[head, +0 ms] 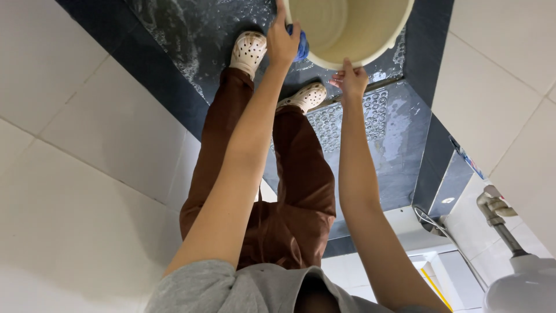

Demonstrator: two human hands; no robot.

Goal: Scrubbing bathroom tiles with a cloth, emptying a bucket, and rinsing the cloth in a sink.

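White wall tiles (pixel 87 133) stand left and right of a wet dark floor (pixel 202 35). A studded mat (pixel 353 119) lies on it. A metal pipe (pixel 499 223) stands near right.

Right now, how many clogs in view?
2. One clog beside the left hand; the other clog below the cream bucket, near the right hand. Both on the wet dark floor.
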